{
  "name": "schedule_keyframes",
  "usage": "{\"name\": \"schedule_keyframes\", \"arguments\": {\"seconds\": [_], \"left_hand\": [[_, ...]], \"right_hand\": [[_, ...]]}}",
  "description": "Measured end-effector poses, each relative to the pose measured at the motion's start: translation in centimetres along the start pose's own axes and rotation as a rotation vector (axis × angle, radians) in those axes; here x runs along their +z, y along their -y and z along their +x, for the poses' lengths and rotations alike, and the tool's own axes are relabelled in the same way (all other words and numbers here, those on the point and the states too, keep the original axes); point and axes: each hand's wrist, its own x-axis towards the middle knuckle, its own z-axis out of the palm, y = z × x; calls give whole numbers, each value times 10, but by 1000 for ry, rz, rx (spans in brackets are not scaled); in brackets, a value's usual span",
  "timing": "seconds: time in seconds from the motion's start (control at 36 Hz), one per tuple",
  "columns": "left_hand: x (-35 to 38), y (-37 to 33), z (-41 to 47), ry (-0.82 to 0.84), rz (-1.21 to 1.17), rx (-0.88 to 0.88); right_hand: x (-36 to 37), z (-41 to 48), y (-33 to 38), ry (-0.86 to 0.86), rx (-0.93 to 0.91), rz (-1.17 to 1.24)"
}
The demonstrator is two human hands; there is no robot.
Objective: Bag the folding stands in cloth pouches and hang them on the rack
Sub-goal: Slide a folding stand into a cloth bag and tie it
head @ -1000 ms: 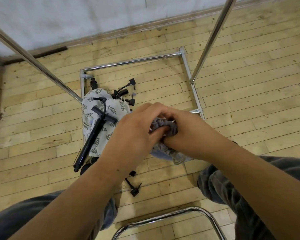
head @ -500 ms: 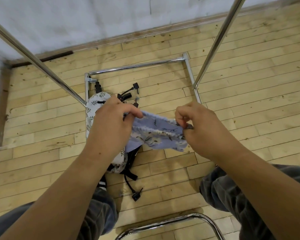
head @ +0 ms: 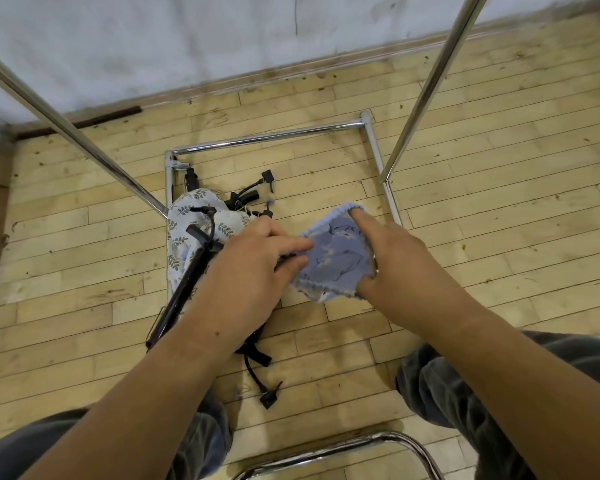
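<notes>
Wooden plank flooring (head: 482,209) meets a pale wall at the far side, and the chrome rack (head: 267,136) frame is seen standing on it. A blue patterned pouch (head: 336,261) is held in the air between both hands. The left hand (head: 253,268) is closed in a pinch on the pouch's left edge; the right hand (head: 399,258) grips the right edge, with fingers that appear tucked into the mouth. Nothing is seen inside this pouch, which appears limp.

Beyond and below the left hand, a leaf-print pouch (head: 187,230) lies on the floor with a black folding stand (head: 184,289) resting across it. Further black stand parts (head: 253,195) lie just past it, and another piece (head: 267,393) lies nearer the person.

The step in hand is judged to be opening the pouch mouth. Risk is noted: if the mouth is not spread wide, the stand's protruding parts could snag the gathered hem. A one-sided pinch could also slip, dropping the pouch onto the pile.
</notes>
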Motion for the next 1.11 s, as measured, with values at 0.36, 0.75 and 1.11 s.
{"name": "schedule_keyframes", "arguments": {"seconds": [0.36,0.75,1.11], "left_hand": [[-3,8,4,-108,34,-46],[-5,16,10,-91,-50,-144],[16,23,2,74,-31,-187]], "right_hand": [[-5,1,-8,59,28,1],[-31,-11,-45,-169,301,434],[66,44,-154,-62,665,285]]}}
